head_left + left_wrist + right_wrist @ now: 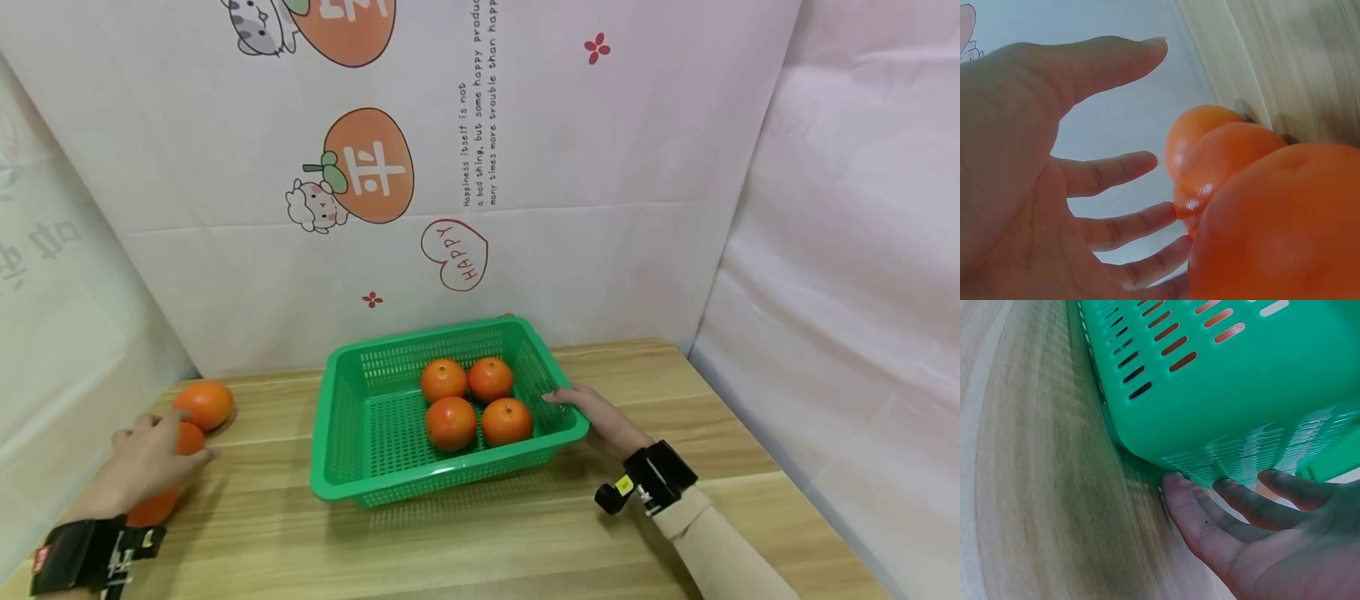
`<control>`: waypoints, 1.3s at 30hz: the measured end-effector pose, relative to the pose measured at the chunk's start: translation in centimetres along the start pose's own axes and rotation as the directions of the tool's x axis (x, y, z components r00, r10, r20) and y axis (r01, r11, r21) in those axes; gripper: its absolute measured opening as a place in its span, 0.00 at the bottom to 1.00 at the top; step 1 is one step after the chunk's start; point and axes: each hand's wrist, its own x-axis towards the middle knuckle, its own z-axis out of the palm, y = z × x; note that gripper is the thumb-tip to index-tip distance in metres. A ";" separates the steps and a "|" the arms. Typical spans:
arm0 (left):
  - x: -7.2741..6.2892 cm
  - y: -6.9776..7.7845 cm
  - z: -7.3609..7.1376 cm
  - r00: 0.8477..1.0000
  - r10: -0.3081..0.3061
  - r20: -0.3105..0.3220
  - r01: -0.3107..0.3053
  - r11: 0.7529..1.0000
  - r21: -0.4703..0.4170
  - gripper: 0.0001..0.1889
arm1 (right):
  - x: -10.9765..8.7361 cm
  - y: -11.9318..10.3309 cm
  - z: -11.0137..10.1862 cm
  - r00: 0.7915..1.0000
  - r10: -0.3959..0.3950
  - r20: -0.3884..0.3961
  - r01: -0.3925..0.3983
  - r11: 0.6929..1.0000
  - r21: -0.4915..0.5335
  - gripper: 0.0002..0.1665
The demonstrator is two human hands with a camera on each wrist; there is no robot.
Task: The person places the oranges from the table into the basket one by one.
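A green plastic basket [352, 492] with slotted walls stands in the middle of the table. Several smooth, round orange fruits [451, 423] lie in its right half. My right hand [603, 421] grips the basket's right side, thumb over the rim and fingers against the outer wall [1210, 412]. At the left, my left hand [146, 467] is over a row of three similar fruits [206, 403]. In the left wrist view, its fingers [1116, 172] and thumb are spread beside the row, fingertips close to the middle fruit [1229, 162]; whether they touch it, I cannot tell.
The wooden tabletop [450, 550] runs under everything. A white printed sheet [585, 250] rises behind the basket, and white sheets [847, 333] hang at both sides. The left sheet is close to the left fruits. Each wrist wears a black camera strap [660, 475].
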 end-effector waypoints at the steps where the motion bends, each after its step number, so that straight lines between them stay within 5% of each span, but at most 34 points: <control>1: 0.0 -0.1 0.0 1.000 -0.003 0.001 0.003 1.000 0.001 0.47 | 0.0 0.0 0.0 1.000 -0.001 0.001 0.001 1.000 0.002 0.45; 19: 0.2 -2.0 1.0 0.993 -0.087 0.076 0.089 0.996 -0.029 0.53 | 0.1 0.1 -0.1 1.000 -0.013 0.019 0.013 1.000 0.019 0.46; 26: 0.3 -1.9 1.4 0.978 -0.145 0.150 0.157 0.985 -0.074 0.52 | 0.1 0.1 -0.1 1.000 -0.010 0.017 0.009 1.000 0.013 0.46; 30: 0.1 -1.7 1.6 0.981 -0.154 0.120 0.162 0.985 -0.056 0.46 | 0.2 0.1 -0.1 1.000 -0.011 0.021 0.010 1.000 0.017 0.46; 39: 0.0 -1.7 2.5 0.990 -0.128 0.053 0.131 0.990 -0.049 0.51 | 0.1 0.1 -0.1 1.000 -0.011 0.018 0.010 1.000 0.022 0.46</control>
